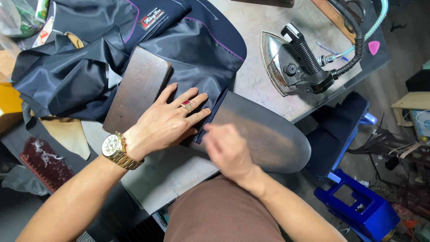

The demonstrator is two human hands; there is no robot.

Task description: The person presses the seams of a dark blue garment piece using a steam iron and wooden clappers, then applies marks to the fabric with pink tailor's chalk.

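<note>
Two bare hands work over a dark navy jacket (134, 49) spread on a grey worktable (260, 71), seen from above. The left hand (168, 121), wearing a gold wristwatch (117, 150) and a red-stoned ring (187, 105), lies flat with fingers spread, pressing the jacket's lining edge down onto a long, rounded pressing board (264, 134). Its fingertips reach the folded hem, and its heel rests against a dark wooden block (136, 87) lying on the cloth just to the left. The right hand (228, 150) is blurred; it sits just beside the left hand at the same hem, over the bare part of the board, and whether it pinches the cloth cannot be told. Most of the jacket lies bunched beyond the left hand, toward the table's far left. A steam iron (293, 62) rests on its side, well apart to the right. A stiff brush (45, 163) lies at lower left.
</note>
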